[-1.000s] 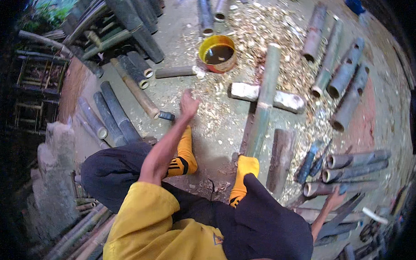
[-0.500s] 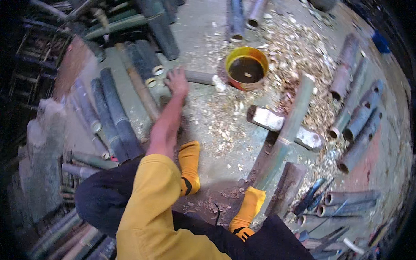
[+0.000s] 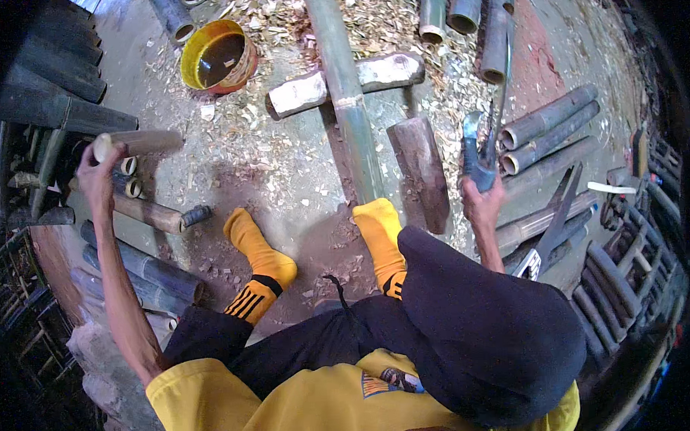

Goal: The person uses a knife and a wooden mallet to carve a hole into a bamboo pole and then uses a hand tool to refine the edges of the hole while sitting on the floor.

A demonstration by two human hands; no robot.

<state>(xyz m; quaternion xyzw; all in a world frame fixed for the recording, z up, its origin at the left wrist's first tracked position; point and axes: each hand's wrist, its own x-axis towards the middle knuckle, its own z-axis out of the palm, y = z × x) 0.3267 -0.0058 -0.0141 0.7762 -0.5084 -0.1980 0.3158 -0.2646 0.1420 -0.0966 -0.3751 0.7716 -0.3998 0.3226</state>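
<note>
My left hand point(image 3: 99, 178) is closed round the pale end of a short brown rod point(image 3: 151, 141), either wood or bamboo, which points right, just above the floor. At the right, my right hand point(image 3: 483, 203) grips a blue-handled tool point(image 3: 476, 161) with a long narrow dark blade pointing away from me; its exact kind is unclear. Between my hands a long green bamboo pole point(image 3: 349, 101) leans across a whitish block point(image 3: 392, 72), its near end by my right foot in an orange sock point(image 3: 378, 222). Beside it lies a brown half-round wooden piece point(image 3: 422, 171).
A yellow bucket point(image 3: 250, 63) with dark liquid stands far left amid wood shavings point(image 3: 277, 16). Cut bamboo tubes point(image 3: 550, 117) lie at the right, near a handsaw point(image 3: 547, 242). More bamboo point(image 3: 142, 276) is beside my left leg, and stacked dark poles point(image 3: 58, 62) are at far left.
The view has swung to the right. My left hand, earlier reaching down at the rod, now holds it. My right hand has come into view gripping the blue-handled tool.
</note>
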